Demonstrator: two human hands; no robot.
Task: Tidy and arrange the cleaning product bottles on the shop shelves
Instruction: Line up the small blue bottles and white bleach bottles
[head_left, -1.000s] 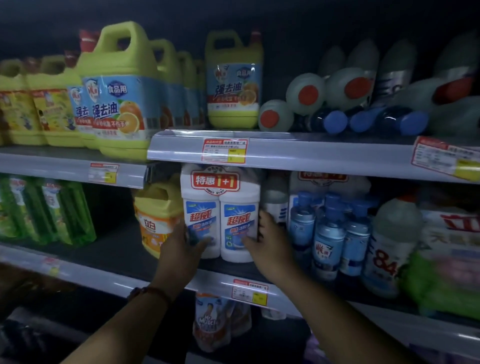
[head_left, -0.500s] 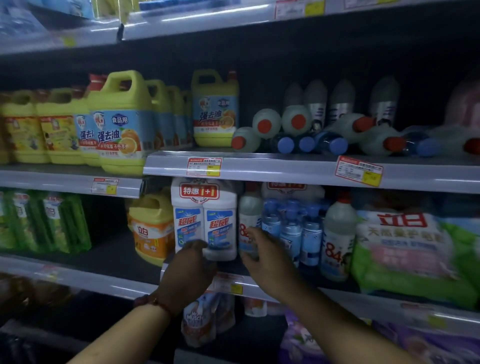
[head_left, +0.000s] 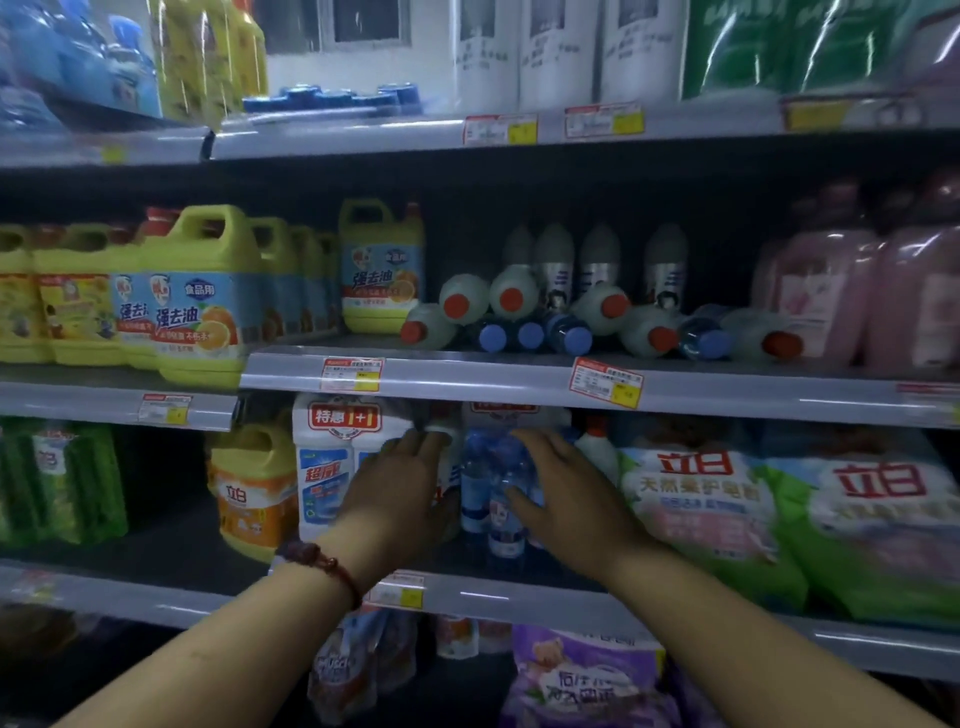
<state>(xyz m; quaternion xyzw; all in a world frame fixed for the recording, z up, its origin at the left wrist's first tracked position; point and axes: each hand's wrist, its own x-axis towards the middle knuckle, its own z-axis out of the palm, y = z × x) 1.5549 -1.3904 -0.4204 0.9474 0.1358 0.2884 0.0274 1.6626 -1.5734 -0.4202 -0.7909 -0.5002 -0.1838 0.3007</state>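
Both hands have shifted right, off the twin pack. The left hand reaches in beside it with straight fingers, and the right hand lays spread fingers on the blue bottles, which stand on the shelf. Straightening those is likely next.

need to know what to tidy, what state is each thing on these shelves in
red-capped bottles, lying on their sides, piled, caps outward
blue-capped bottles, lying on their sides among them
yellow jugs, upright
twin pack, upright
blue bottles, upright, clustered
left hand, open, fingers straight, over twin pack's right side
right hand, open, touching blue bottles
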